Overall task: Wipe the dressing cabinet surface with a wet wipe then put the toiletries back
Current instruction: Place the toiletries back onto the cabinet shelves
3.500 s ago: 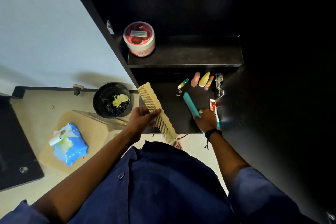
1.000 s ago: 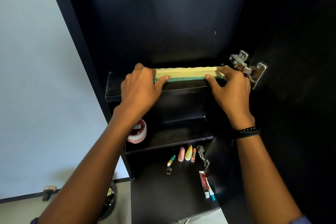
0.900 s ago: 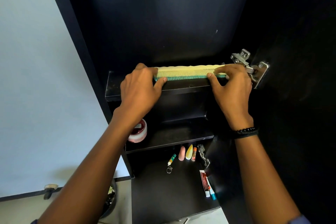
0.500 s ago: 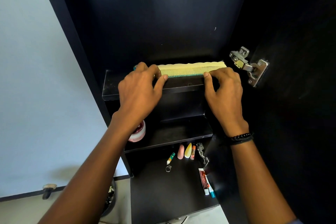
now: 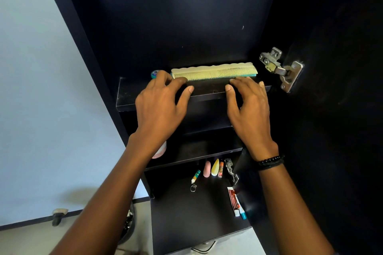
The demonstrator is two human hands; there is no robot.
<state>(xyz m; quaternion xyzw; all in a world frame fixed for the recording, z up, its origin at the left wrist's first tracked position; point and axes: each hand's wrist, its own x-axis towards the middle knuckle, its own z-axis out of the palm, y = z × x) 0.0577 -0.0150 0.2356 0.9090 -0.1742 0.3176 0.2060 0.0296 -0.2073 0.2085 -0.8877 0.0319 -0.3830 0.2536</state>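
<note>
1. The cream comb [image 5: 213, 71] lies flat on the top shelf [image 5: 128, 97], its long axis running 9 to 3 o'clock.
2. It sits at 12 o'clock of both hands, the left hand [image 5: 160, 105] by its 9 o'clock end and the right hand [image 5: 248, 109] by its 3 o'clock end, equally near.
3. Neither grip holds anything: the fingers are loose and spread, tips at the comb's near edge.
4. The print on the red-and-white tube [image 5: 233, 200] lower down is too small to read.

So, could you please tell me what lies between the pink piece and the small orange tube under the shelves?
A yellow cone-shaped piece lies between the pink piece and the orange tube, in the head view.
</note>
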